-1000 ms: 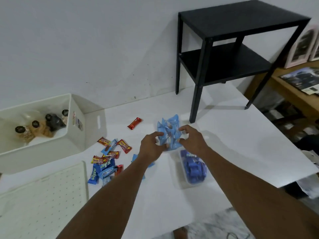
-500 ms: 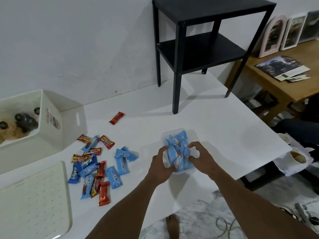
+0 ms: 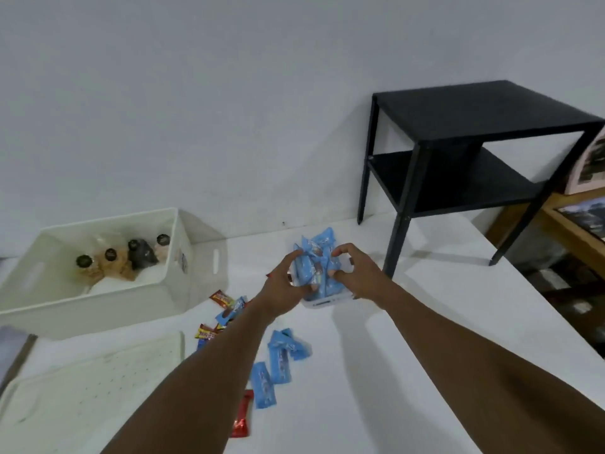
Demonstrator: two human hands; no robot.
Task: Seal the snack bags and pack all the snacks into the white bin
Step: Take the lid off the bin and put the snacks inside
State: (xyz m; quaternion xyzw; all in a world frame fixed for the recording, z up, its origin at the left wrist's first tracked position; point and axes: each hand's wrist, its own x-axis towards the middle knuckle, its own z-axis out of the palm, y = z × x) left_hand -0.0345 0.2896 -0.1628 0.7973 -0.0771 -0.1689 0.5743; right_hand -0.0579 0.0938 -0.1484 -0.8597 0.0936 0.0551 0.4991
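Observation:
A clear snack bag (image 3: pixel 317 262) full of light blue wrapped snacks is held up over the white table, its zip edge at the bottom. My left hand (image 3: pixel 284 288) grips its left side and my right hand (image 3: pixel 355 273) grips its right side. The white bin (image 3: pixel 170 290) stands at the left and holds several sealed bags with dark round labels (image 3: pixel 111 260). Loose blue snacks (image 3: pixel 276 362) and red and yellow snacks (image 3: pixel 222 298) lie on the table beneath my left forearm. A red bar (image 3: pixel 242 414) lies nearer to me.
A white perforated lid (image 3: pixel 82 398) lies at the front left. A black two-tier side table (image 3: pixel 458 152) stands on the table top at the back right. Beyond the table's right edge is a wooden shelf (image 3: pixel 569 224) with pictures.
The camera view has swung left and up. Both hands have lifted the bag of blue snacks away from me, toward the middle of the table and closer to the bin.

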